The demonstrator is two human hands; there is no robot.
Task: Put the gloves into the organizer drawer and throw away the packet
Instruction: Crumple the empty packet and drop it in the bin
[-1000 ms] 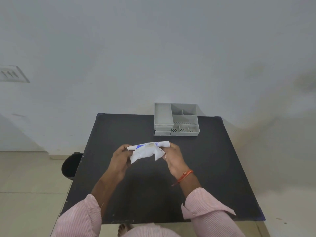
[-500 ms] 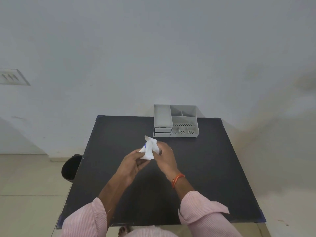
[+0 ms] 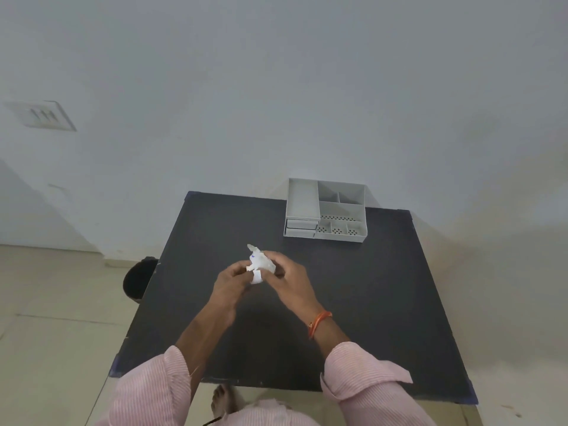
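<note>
**Packet still in hand, gloves not yet out**

Both hands, left (image 3: 232,279) and right (image 3: 287,279), pinch the crumpled packet (image 3: 259,265) above the bench (image 3: 368,302), fingers closed on it. Next, I judge: free the gloves, then open an organizer (image 3: 325,210) drawer.

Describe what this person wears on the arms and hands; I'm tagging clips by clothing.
Both hands are bare, with no gloves or rings visible. The left hand emerges from a pink, finely striped sleeve pushed up the forearm. The right hand has a matching sleeve with a loose cuff, plus an orange thread band around the wrist.
</note>
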